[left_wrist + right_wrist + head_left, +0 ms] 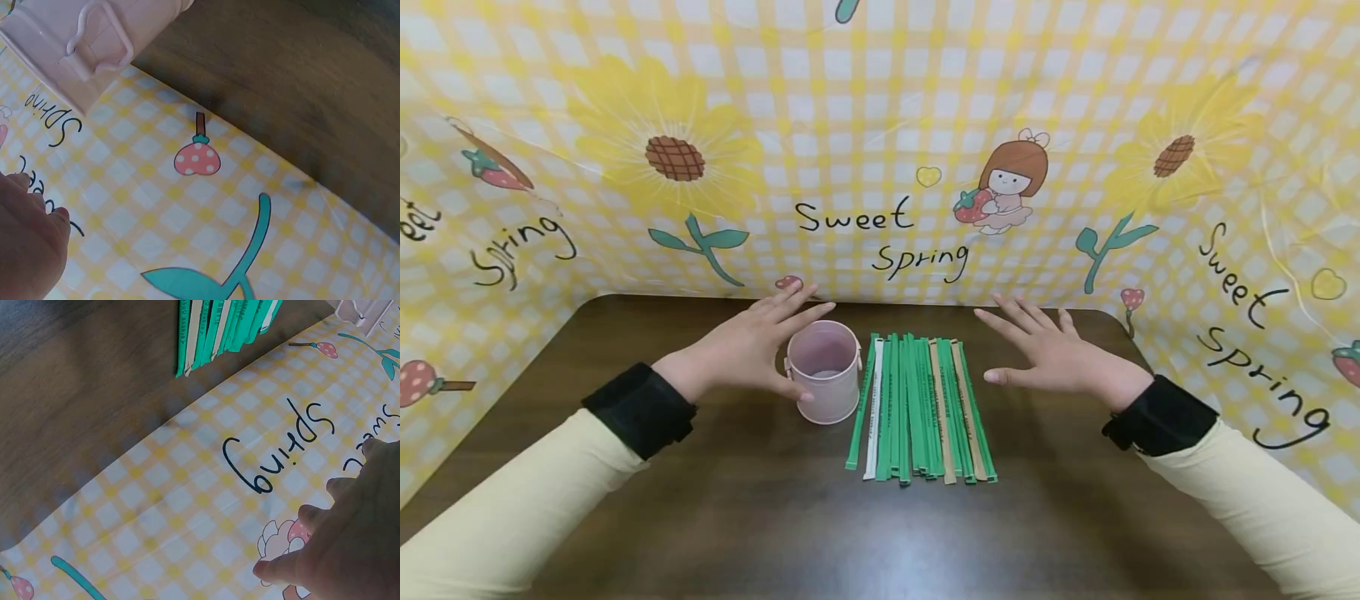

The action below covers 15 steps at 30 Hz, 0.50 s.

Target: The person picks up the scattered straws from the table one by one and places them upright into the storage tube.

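Observation:
A small pink bucket [823, 371] stands upright on the dark wooden table [737, 517]; in the left wrist view the bucket [81, 44] shows at the top left, with its handle lug. My left hand [760, 343] lies just left of it, fingers straight past its far side and thumb by its near side, with no clear grip. Right of the bucket lies a row of several paper-wrapped sticks [917, 408], mostly green, with a white and two brown ones. The stick ends [222, 325] show in the right wrist view. My right hand [1048, 354] hovers open and spread just right of the sticks, apart from them.
A yellow chequered cloth [880, 125] printed with sunflowers and "Sweet Spring" walls in the table at the back and both sides. Bare tabletop lies in front of the bucket and sticks. Both arms wear cream sleeves with black wrist straps [640, 408].

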{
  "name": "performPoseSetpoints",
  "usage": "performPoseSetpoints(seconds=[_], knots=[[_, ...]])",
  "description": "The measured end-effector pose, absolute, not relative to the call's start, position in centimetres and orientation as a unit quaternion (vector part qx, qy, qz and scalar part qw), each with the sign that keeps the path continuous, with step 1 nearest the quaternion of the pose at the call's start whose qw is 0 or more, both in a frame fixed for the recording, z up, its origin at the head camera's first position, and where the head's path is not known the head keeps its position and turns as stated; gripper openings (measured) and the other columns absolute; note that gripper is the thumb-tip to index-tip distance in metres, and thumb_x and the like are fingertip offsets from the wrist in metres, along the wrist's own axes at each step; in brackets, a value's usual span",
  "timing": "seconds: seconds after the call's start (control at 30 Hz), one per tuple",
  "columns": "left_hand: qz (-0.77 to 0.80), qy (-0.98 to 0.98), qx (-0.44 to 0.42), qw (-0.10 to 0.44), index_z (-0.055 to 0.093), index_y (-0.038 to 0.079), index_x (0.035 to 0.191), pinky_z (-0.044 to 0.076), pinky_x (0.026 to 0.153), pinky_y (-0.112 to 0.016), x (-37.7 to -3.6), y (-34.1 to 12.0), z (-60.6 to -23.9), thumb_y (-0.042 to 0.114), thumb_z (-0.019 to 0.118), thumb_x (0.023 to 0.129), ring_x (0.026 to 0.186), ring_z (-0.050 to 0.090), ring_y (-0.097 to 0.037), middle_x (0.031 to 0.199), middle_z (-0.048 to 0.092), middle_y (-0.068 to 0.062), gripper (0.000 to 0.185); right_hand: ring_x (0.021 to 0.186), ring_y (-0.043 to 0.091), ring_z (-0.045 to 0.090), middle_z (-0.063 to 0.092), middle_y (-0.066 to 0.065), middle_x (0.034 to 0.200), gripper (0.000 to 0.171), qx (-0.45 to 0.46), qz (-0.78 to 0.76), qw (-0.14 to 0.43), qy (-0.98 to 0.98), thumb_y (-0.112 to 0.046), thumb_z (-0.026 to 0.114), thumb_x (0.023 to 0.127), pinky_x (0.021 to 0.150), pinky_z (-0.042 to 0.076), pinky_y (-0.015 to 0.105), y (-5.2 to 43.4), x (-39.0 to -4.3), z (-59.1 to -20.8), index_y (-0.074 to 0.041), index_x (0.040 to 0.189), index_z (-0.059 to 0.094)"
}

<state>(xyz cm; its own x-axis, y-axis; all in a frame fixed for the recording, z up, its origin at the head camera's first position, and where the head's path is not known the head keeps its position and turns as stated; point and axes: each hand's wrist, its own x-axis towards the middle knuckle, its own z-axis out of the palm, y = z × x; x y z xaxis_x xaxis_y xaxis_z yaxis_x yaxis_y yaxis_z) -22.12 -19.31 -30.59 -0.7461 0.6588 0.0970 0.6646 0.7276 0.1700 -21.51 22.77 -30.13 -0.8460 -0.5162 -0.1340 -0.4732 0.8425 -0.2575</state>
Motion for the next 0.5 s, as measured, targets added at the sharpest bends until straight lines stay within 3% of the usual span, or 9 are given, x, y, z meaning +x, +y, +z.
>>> performPoseSetpoints(seconds=[0.3,0.5], knots=[[-0.298,-0.915,-0.269,-0.031,0.005,0.009,0.165,0.021,0.122,-0.068,-22.9,-19.6,-34.6,0.040,0.094,0.070,0.159,0.006,-0.047,0.173,0.001,-0.019,0.134,0.158,0.046,0.010,0.007,0.024,0.172,0.093,-0.210,-0.205,0.120,0.948,-0.053,0.053,0.103,0.125,0.013,0.067,21.6,-22.6,-32.8,-0.001,0.164,0.006],[-0.412,-0.888,-0.199,-0.040,-0.007,0.014,0.165,0.020,0.123,-0.067,-22.6,-19.9,-37.2,0.049,0.092,0.070,0.158,0.009,-0.048,0.173,-0.001,-0.021,0.141,0.149,0.050,0.032,0.029,0.036,0.161,0.076,-0.144,-0.211,0.137,0.957,-0.035,0.051,0.107,0.120,0.033,0.062,20.0,-23.5,-36.6,0.013,0.157,0.020]])
